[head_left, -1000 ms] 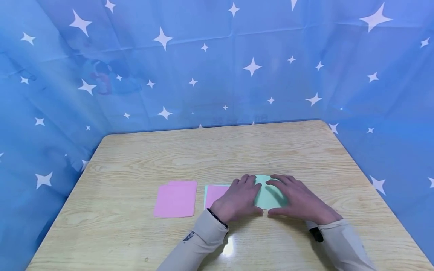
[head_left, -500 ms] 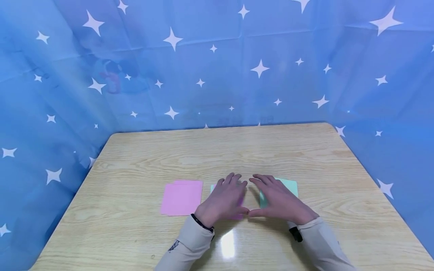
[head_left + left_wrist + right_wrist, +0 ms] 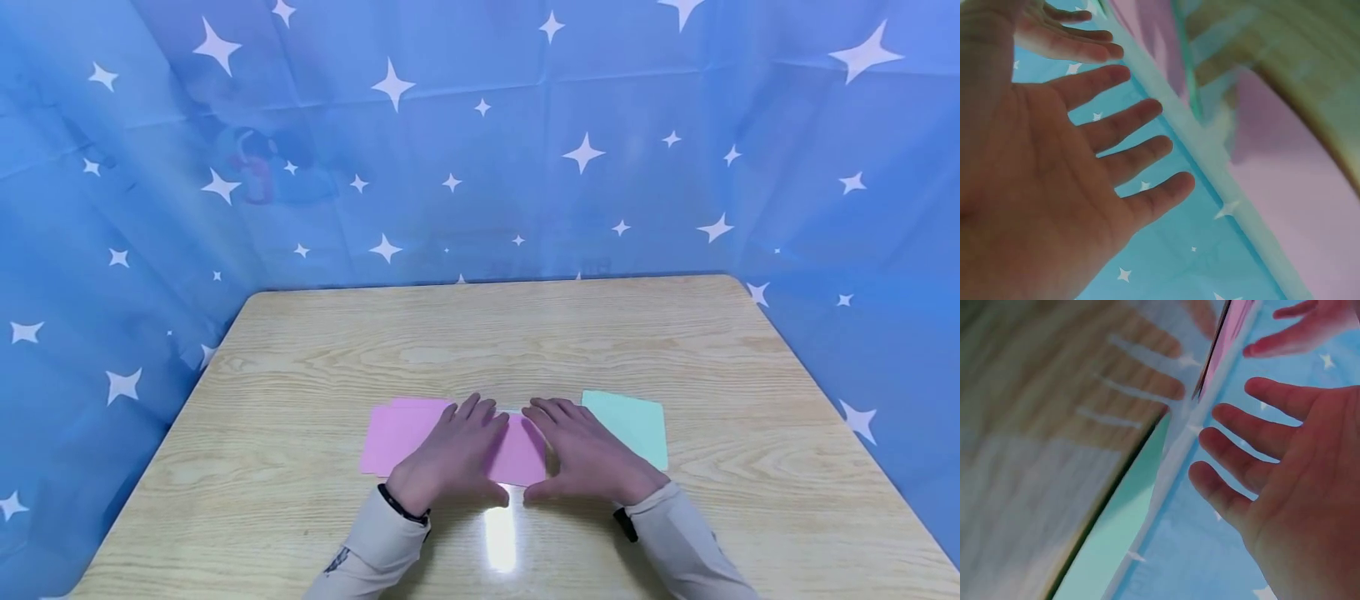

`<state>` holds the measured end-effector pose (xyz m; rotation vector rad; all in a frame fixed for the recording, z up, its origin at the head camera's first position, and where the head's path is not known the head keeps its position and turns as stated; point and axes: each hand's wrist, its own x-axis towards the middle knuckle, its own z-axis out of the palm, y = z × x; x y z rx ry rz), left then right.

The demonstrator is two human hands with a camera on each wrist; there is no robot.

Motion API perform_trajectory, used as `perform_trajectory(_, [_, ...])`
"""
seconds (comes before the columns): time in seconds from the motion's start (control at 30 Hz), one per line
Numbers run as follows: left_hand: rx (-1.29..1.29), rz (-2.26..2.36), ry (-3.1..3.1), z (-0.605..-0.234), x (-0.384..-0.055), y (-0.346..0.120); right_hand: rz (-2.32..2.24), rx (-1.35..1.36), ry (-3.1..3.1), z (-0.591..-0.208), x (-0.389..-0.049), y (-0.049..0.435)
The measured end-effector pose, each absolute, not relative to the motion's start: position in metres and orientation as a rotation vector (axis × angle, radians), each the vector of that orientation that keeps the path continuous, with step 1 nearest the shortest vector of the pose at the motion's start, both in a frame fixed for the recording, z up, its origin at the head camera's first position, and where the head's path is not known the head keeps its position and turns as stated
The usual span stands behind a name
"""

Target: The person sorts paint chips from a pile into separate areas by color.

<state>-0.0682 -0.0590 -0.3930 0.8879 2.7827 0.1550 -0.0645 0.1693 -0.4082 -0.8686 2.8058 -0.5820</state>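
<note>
Square paper sheets lie in a row on the table. A pink stack [image 3: 390,437] is at the left, with one sheet offset behind another. The middle stack has a pink sheet [image 3: 519,458] on top and a thin pale-green edge behind it. At the right lies a mint-green sheet [image 3: 632,425]. My left hand [image 3: 453,458] hovers between the two pink stacks, partly covering both. My right hand [image 3: 581,458] is over the gap between the middle stack and the green sheet. Fingers of both hands are spread, and both wrist views show bare palms with nothing held.
The wooden table [image 3: 495,342] has rounded far corners. A blue curtain with white stars [image 3: 480,150] hangs behind it and along both sides. A bright light reflection [image 3: 500,540] shows on the tabletop in front of the hands.
Both hands have moved left, from around the green sheet to around the middle pink stack. The green sheet is now largely uncovered; the sheets appear shifted right as the head view turned slightly.
</note>
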Motion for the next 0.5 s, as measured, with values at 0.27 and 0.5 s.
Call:
perform_trajectory(0.27, [0.981, 0.182, 2.756, -0.396, -0.063, -0.067, -0.513, -0.936, 2.803, -0.407, -0.062, 0.161])
perform_trajectory(0.5, [1.048, 0.186, 2.778, -0.397, -0.064, -0.067, -0.495, -0.933, 2.791, -0.404, -0.064, 0.156])
